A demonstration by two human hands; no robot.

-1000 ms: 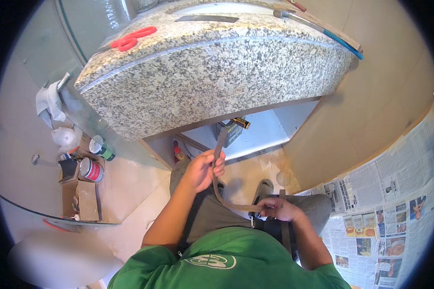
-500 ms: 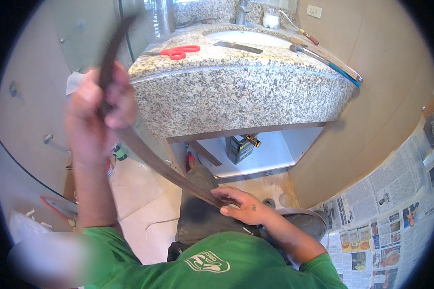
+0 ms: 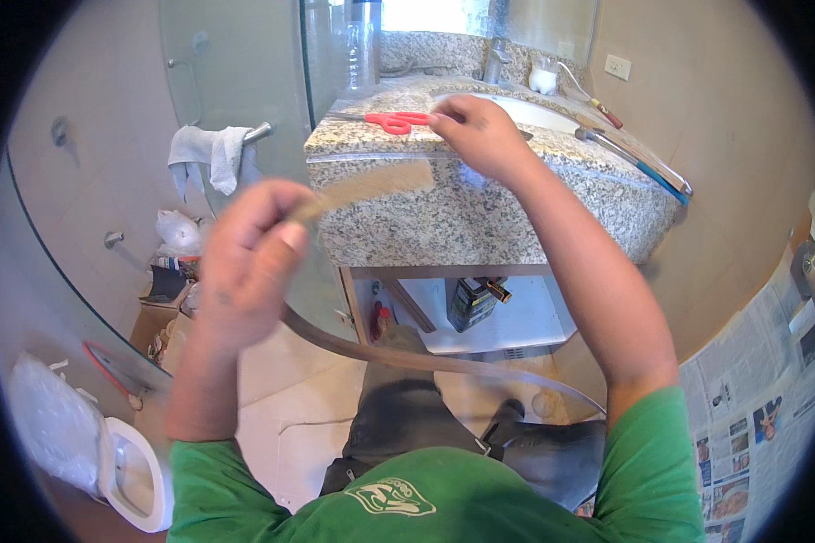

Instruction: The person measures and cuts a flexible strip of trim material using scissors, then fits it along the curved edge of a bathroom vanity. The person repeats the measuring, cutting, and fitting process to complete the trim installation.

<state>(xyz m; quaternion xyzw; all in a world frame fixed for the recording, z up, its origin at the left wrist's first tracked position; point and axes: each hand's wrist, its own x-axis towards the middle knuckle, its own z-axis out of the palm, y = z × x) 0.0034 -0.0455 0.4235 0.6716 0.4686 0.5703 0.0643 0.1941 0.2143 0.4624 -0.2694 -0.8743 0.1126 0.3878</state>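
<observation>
My left hand pinches a long, flexible brown strip close to one end, thumb on top. The short end with a paler underside points right, in front of the granite vanity; the rest sags in a curve over my legs. At the counter's front left lies a pair of scissors with red handles, blades pointing left. My right hand reaches over the counter, its curled fingertips closed at the right end of the red handles. A dark flat blade-like piece is mostly hidden behind that hand.
A blue-handled tool lies along the right of the granite counter, near the white basin. Below, the open cabinet holds a dark can. A toilet stands at lower left; newspaper covers the right side.
My right hand has let go of the strip's lower part and moved up to the scissors. My left hand has come down and right, turning the strip. The view has shifted left.
</observation>
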